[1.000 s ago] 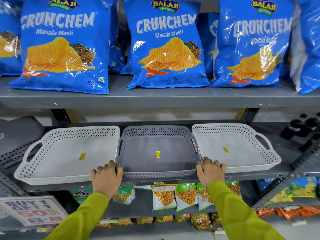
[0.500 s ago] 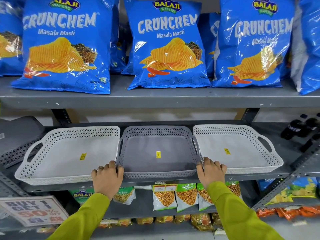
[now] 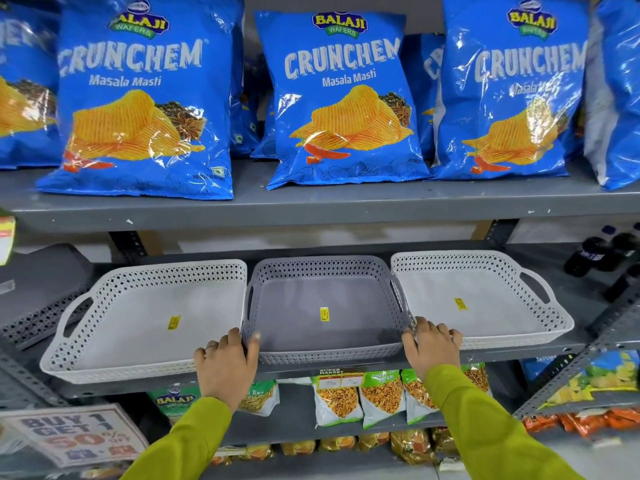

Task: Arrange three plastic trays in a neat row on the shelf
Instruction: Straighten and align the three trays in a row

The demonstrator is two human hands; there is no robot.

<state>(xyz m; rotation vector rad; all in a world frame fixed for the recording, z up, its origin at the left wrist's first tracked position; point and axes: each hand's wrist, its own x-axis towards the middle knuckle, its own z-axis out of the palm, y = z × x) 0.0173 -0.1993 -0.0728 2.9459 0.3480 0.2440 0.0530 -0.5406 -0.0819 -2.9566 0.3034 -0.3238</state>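
Grey perforated plastic tray (image 3: 325,306) sits mid-row between two white perforated trays (image 3: 145,317) (image 3: 478,299) on the grey metal shelf (image 3: 346,367); left hand (image 3: 227,362) and right hand (image 3: 431,344) grip its front corners, so nudge evenly to square the fronts.

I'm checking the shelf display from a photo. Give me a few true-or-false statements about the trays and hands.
1. Three trays sit side by side on the shelf. True.
2. The middle tray is grey, between two white ones. True.
3. The left tray holds snack packets. False: it holds only a yellow sticker.
4. The left hand and right hand rest at the middle tray's front corners. True.
5. The trays are stacked. False: none lies on another.
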